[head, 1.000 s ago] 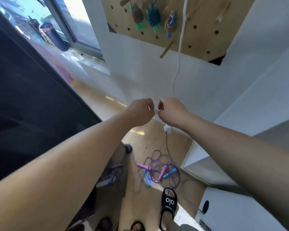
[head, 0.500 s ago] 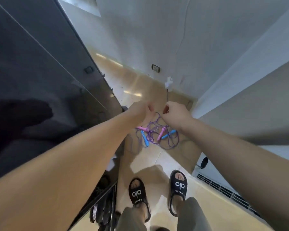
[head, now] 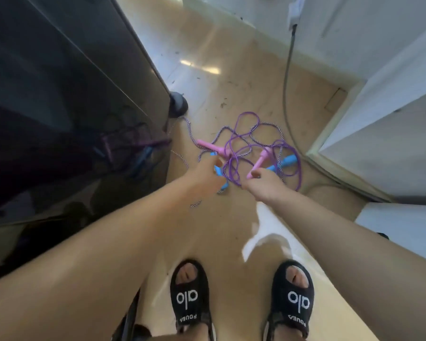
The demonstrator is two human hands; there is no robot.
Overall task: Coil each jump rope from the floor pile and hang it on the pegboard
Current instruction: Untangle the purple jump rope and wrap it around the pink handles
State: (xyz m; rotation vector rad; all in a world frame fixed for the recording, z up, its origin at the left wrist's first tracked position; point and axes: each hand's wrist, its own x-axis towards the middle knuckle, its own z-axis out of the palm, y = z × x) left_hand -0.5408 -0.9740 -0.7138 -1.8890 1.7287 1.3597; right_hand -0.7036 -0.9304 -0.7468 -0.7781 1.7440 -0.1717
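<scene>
Both hands reached for the tangled jump ropes (head: 246,148) at twelve o'clock: right hand (head: 263,184) pinching a pink handle (head: 260,162), left hand (head: 204,178) grip unclear.

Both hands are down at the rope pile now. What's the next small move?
Probably close each hand on a pink handle and lift: the right hand touches one pink handle, the left hand nears the other, both tangled in the purple rope.

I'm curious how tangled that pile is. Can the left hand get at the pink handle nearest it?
Probably yes. The left hand is already at the near end of that pink handle, which lies on top of the purple rope with nothing over it. Whether the fingers grip it yet is unclear.
</scene>
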